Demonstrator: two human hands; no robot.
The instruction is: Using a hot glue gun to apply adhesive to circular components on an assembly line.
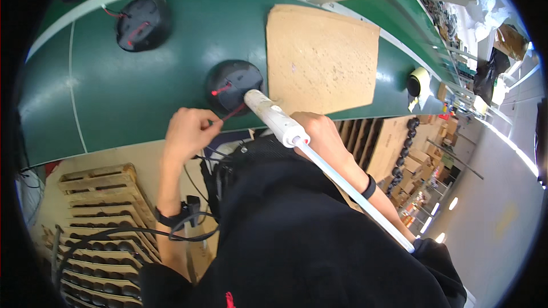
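Observation:
On the green bench in front of me sits a round black plastic housing (229,80) with short red wires. My left hand (191,131) pinches the end of a red wire (233,112) that runs from the housing's near side. My right hand (321,131) is closed around a white glue gun (273,117), its fingers mostly hidden beneath the gun's body. A long translucent glue stick (354,193) sticks out of the gun's back end, over my right forearm. The gun's front end is at the housing's right edge; its tip cannot be made out.
A brown cardboard sheet (322,60) lies right of the housing on the green bench (142,88). Another black housing (142,23) with red wires stands far left. A black-and-yellow round thing (418,82) sits farther right. Pallets (103,185) and layered black parts are below left; a black cable (123,230) crosses there.

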